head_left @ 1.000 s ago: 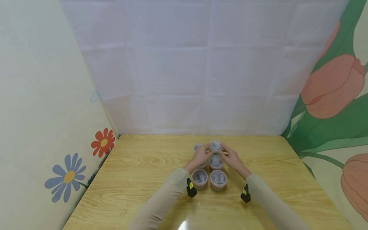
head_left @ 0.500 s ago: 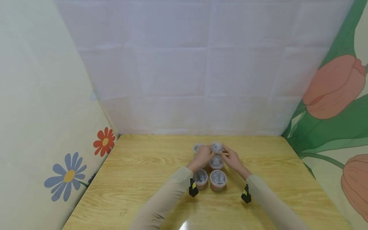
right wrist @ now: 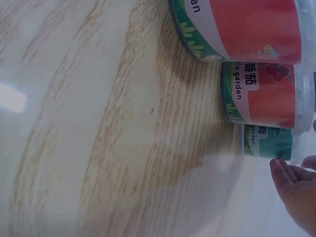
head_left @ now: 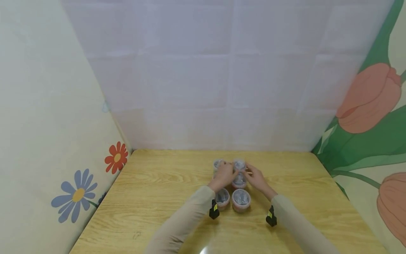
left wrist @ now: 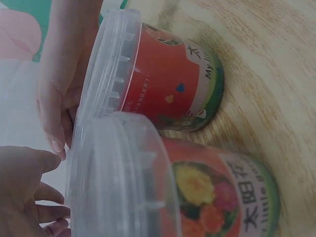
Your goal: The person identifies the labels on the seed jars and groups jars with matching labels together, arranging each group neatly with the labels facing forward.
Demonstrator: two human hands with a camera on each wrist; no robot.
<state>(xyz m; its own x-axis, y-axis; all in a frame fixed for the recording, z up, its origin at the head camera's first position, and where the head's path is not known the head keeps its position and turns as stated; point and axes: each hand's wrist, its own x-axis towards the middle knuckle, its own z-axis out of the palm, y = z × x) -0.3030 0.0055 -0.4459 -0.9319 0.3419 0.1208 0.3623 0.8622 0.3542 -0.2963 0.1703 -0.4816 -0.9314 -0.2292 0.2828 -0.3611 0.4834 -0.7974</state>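
Tubs with clear lids stand upright in two columns of three on a wooden table. At the far end of the right column, both hands hold a tub with a green label, one from each side. My left hand reaches over the left column, hiding its middle tub, with thumb and fingers at the held tub's left side. My right hand has thumb and fingertips at its right side; the right wrist view shows the fingertips against the green label below the lid.
Nearer in the right column are a middle tub and a front tub. On the left stand a front tub and a far tub. A white cloth hangs behind the wooden table.
The held tub has shifted slightly toward the middle tub of its column. My left hand has moved a little to the right with it; my right hand has barely moved.
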